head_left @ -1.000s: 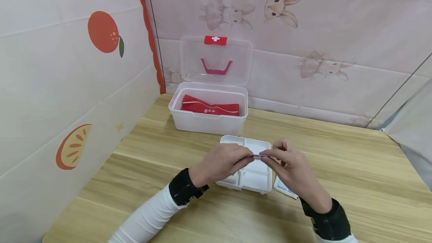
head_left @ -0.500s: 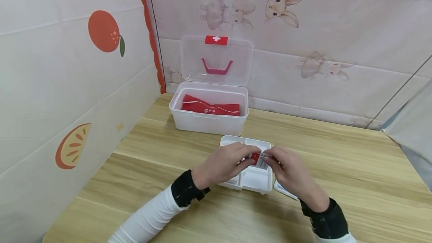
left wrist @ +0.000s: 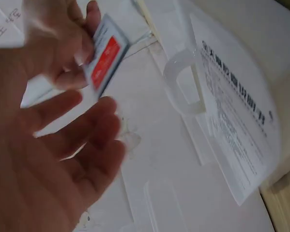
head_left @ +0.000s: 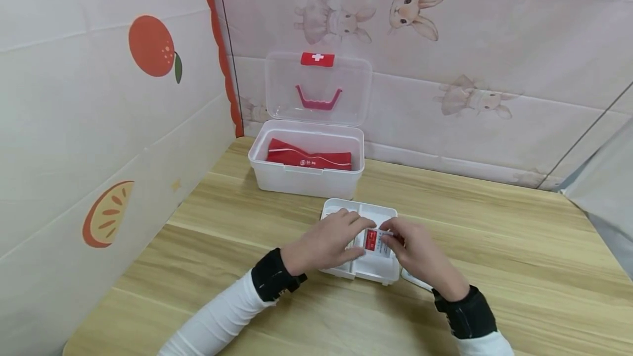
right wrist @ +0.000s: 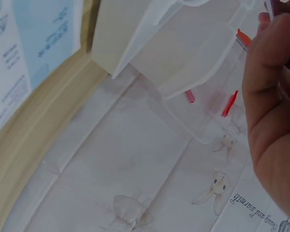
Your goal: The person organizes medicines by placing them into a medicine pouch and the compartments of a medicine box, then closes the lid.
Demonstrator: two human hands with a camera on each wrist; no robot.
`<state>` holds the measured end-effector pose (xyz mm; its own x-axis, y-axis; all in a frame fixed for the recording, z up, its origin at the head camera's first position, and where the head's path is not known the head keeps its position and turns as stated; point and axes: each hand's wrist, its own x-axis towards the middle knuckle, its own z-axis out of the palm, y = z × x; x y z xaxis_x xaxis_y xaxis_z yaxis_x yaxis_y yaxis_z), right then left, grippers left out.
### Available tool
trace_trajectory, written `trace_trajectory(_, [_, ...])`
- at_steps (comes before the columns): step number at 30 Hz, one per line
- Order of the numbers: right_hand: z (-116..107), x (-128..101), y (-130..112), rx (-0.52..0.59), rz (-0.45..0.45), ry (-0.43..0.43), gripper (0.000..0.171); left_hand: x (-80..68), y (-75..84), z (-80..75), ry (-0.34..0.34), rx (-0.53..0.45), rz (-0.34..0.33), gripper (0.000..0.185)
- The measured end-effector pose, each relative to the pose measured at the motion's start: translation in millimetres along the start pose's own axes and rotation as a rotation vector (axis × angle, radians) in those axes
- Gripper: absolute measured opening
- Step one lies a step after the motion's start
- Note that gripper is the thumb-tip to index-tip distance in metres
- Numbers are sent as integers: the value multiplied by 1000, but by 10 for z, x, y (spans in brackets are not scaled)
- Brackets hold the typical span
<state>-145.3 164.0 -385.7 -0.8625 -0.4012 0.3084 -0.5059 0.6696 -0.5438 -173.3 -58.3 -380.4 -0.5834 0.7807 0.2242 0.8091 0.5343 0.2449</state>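
Note:
Between the thumb and fingers of my right hand (head_left: 420, 251) a small flat packet (head_left: 372, 240), pale with a red printed block, is pinched by one edge. In the left wrist view the packet (left wrist: 106, 62) tilts over my left hand (left wrist: 62, 159), whose fingers are spread and apart from it. My left hand (head_left: 328, 242) hovers over the left part of a white divided tray (head_left: 373, 266) in the head view. The packet is above the tray's middle. In the right wrist view my right hand (right wrist: 273, 106) covers most of what it holds.
Behind the tray stands a translucent first-aid box (head_left: 306, 180), lid (head_left: 346, 84) raised, with a red folded cloth item (head_left: 309, 159) inside. A white flat item (head_left: 416, 281) lies right of the tray, partly under my right hand. Printed curtains line the table's back and left.
The packet has turned from edge-on to show its red-printed face. My left fingers have let go of it and spread, while my right hand keeps holding it.

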Motion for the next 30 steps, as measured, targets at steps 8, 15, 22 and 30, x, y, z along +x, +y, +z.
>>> trace_trajectory(8, [53,1,70,24,130,-97,17,-27,23,88,-249,81,-3,81])
trace_trajectory(15, [115,26,86,54,208,-217,13,-35,35,117,-280,167,48,66])
trace_trajectory(22, [211,8,84,-33,175,-242,12,-39,45,147,-284,214,83,47])
trace_trajectory(30, [289,-13,72,-159,197,-216,15,-50,83,178,-293,233,95,30])
